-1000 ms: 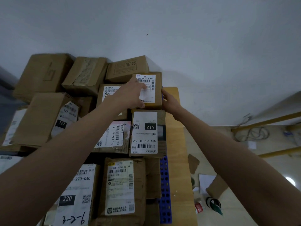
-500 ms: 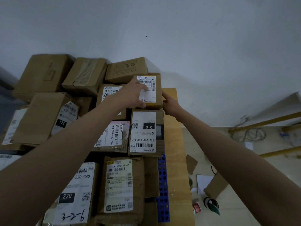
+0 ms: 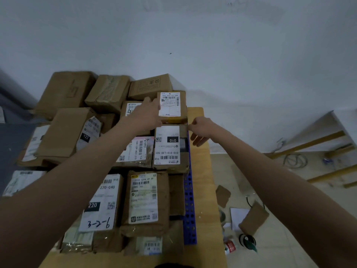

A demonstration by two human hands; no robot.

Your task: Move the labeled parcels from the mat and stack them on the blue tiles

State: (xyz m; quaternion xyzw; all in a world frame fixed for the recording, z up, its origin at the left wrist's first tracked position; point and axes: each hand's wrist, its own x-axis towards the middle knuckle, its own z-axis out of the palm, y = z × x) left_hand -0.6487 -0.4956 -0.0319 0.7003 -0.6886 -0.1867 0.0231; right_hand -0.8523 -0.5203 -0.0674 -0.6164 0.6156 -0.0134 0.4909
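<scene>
Cardboard parcel (image 3: 172, 106) (top row) | left hand (image 3: 148, 115) touching, flat | right hand (image 3: 201, 130) loose, apart

Below the right hand (image 3: 201, 130), a roll of tape (image 3: 248, 241), a small red-and-white can (image 3: 230, 247), a sheet of white paper (image 3: 238, 216) and cardboard scraps (image 3: 253, 218) lie on the tiled floor (image 3: 280, 190), while coiled cables (image 3: 295, 161) and yellow bars (image 3: 307, 145) sit farther right, with a white wall (image 3: 212, 45) beyond both hands.
</scene>
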